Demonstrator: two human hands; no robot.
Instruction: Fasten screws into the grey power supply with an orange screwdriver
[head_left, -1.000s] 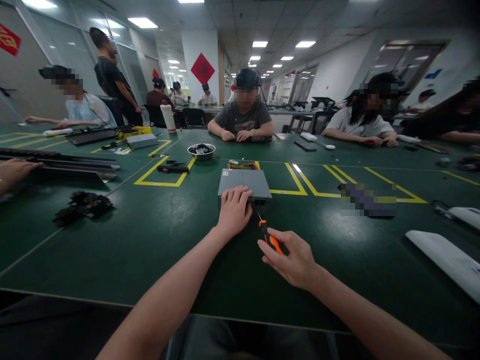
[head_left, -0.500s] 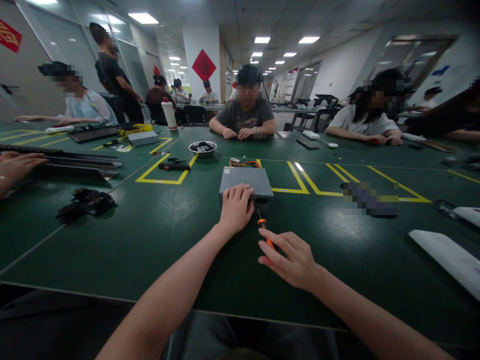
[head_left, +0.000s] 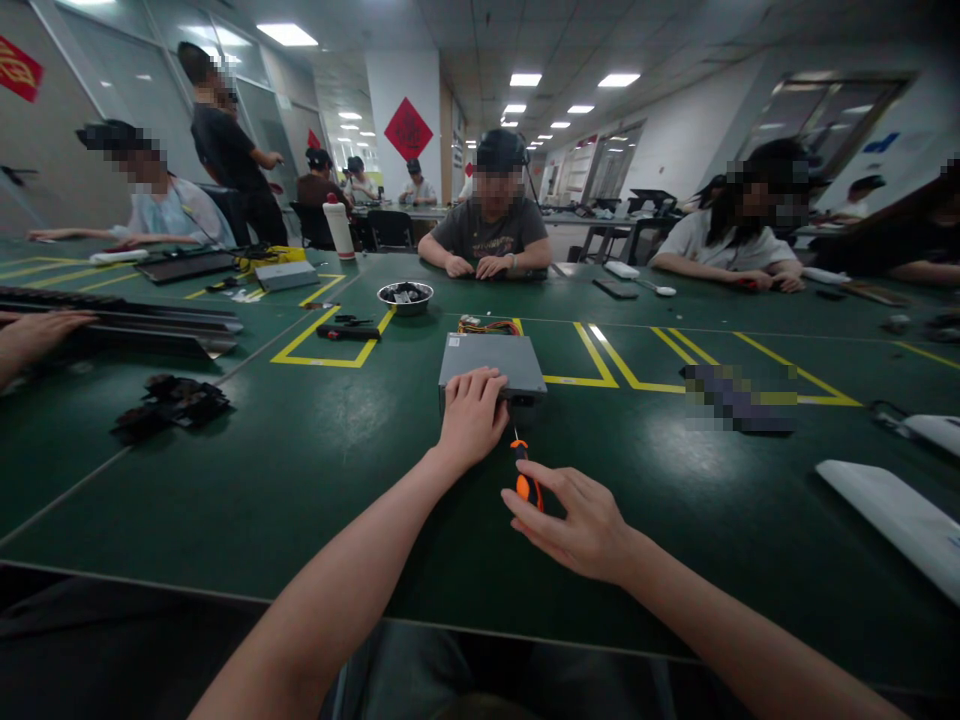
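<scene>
A flat grey metal box (head_left: 495,358) with coloured wires (head_left: 487,326) at its far end lies on the green table (head_left: 315,470). My left hand (head_left: 471,417) rests on the box's near left corner, fingers curled over the top. My right hand (head_left: 577,522) holds an orange-and-black screwdriver (head_left: 525,478) by the handle, its thin tip pointing up toward the box's near face, just short of it.
A metal bowl of small parts (head_left: 405,296) and a black tool (head_left: 346,332) sit beyond the box by yellow tape lines. Black parts (head_left: 171,402) lie left, white panels (head_left: 892,510) right. Another person's hand (head_left: 34,335) rests on long metal rails at far left. Several people sit around the table.
My right hand has drawn the screwdriver slightly left and back, tilting it more upright. My left hand stays on the box. The standing person at back left has raised an arm.
</scene>
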